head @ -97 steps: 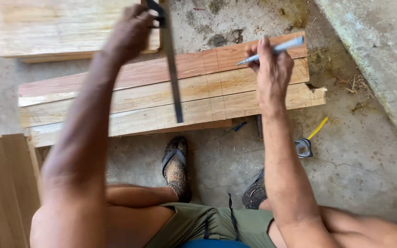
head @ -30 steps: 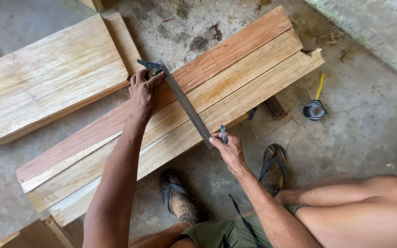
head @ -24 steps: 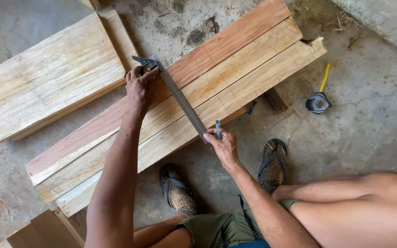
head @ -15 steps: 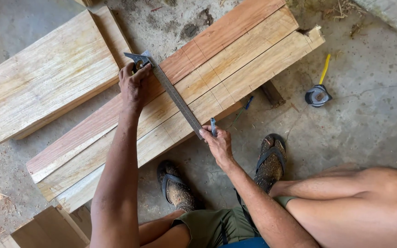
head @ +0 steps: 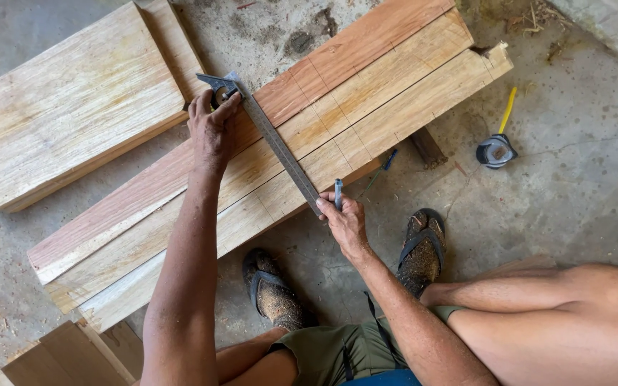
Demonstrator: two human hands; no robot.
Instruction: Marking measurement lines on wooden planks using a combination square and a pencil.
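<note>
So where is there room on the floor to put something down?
Bare concrete floor lies between the tape measure and the bent knee. Another patch sits left of the three planks, below the wide board. It is crowded by the sandalled feet, where the right hand holds a pencil.

Even, soft daylight, bright without glare, faint short shadows beneath the planks (head: 266,154) and sandals (head: 275,292), sharp focus throughout, slight wide-angle stretch at edges
</note>
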